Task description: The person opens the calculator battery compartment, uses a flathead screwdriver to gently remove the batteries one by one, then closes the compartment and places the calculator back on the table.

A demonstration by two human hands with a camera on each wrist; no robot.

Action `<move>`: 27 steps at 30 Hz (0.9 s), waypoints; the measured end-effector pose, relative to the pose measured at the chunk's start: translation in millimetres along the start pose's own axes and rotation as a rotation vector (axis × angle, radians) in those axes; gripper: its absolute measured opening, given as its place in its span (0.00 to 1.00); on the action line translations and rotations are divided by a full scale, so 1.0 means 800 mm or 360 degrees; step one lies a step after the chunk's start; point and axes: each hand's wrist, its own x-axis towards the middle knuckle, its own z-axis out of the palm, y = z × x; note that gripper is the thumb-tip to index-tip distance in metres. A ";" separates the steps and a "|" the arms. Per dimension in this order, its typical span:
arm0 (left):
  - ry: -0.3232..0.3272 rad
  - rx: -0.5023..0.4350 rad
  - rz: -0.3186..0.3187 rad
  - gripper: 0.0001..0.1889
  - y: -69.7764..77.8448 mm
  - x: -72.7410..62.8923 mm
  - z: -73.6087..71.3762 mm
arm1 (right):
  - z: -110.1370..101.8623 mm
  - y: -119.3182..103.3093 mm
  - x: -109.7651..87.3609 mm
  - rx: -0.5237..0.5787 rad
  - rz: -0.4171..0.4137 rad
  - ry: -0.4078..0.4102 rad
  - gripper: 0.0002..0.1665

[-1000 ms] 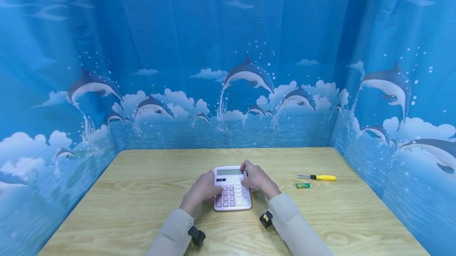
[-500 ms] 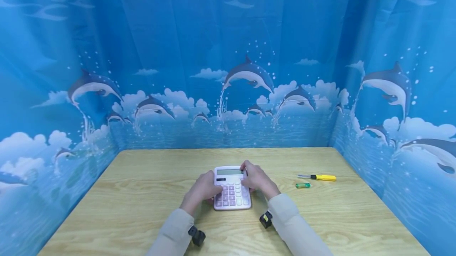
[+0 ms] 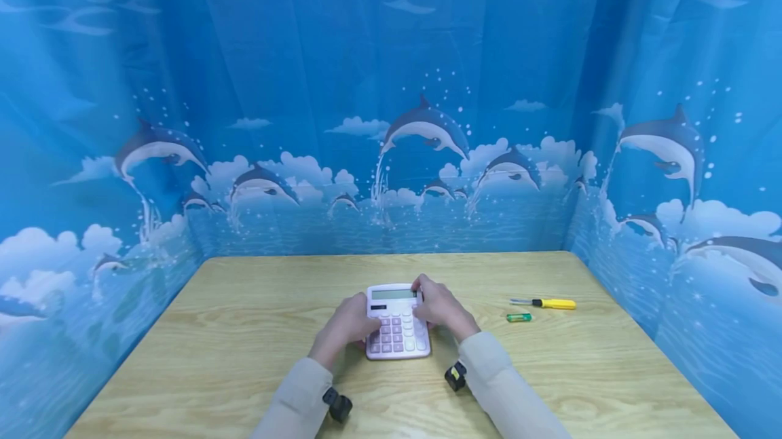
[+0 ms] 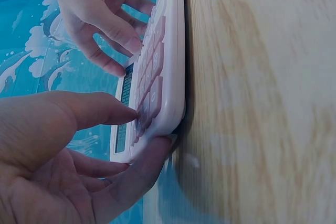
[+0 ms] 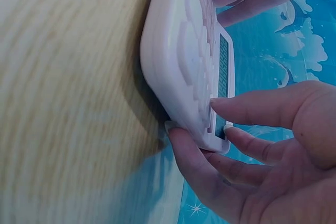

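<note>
A pale pink calculator (image 3: 400, 330) faces up at the middle of the wooden table, its display at the far end. My left hand (image 3: 350, 321) grips its left side, thumb on the keys and fingers curled at the edge and underside, as the left wrist view shows. On the other side my right hand (image 3: 444, 307) holds the calculator with the thumb over the right keys. Its index fingertip rests by the display's right corner. In the right wrist view another finger (image 5: 197, 166) reaches under the calculator's edge (image 5: 163, 77).
To the right on the table (image 3: 244, 330) lie a screwdriver (image 3: 552, 304) with a yellow handle and a small green battery (image 3: 518, 317). A blue curtain (image 3: 342, 86) printed with dolphins surrounds the table's back and sides.
</note>
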 end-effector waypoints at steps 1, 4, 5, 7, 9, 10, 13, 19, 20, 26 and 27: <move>0.0001 -0.0006 -0.0001 0.22 0.000 0.000 0.000 | 0.000 0.000 0.000 0.0003 -0.0004 0.0002 0.27; 0.0003 -0.0023 0.0001 0.22 0.000 -0.001 0.000 | 0.000 0.001 0.000 0.0009 -0.0009 0.0006 0.27; 0.0002 -0.0027 0.0002 0.22 0.000 -0.001 0.000 | 0.000 0.001 0.000 0.0011 -0.0006 0.0006 0.27; 0.0002 -0.0028 -0.0001 0.22 0.001 -0.002 0.000 | 0.000 0.000 0.000 0.0011 0.0004 0.0003 0.27; 0.0005 -0.0023 0.0003 0.21 0.000 -0.001 0.000 | 0.000 0.000 0.000 0.0005 0.0012 0.0006 0.27; 0.0007 -0.0017 0.0004 0.21 0.000 -0.001 0.000 | 0.000 0.000 0.000 0.0001 0.0016 0.0007 0.27; 0.0019 0.0004 0.0003 0.21 -0.001 0.001 0.001 | 0.001 0.000 0.001 -0.0006 0.0031 0.0010 0.26; 0.0034 0.0025 -0.0026 0.22 0.000 0.003 0.003 | 0.002 -0.001 0.001 -0.0006 0.0050 0.0007 0.26; 0.0035 0.0024 -0.0027 0.22 -0.001 0.003 0.003 | 0.002 -0.001 0.001 -0.0006 0.0053 0.0006 0.26; 0.0042 0.0015 0.0010 0.22 -0.001 0.002 0.002 | 0.001 -0.003 0.002 -0.0004 0.0065 0.0003 0.26; 0.0044 0.0014 0.0018 0.22 -0.001 0.001 0.002 | 0.001 -0.003 0.002 -0.0002 0.0069 0.0005 0.26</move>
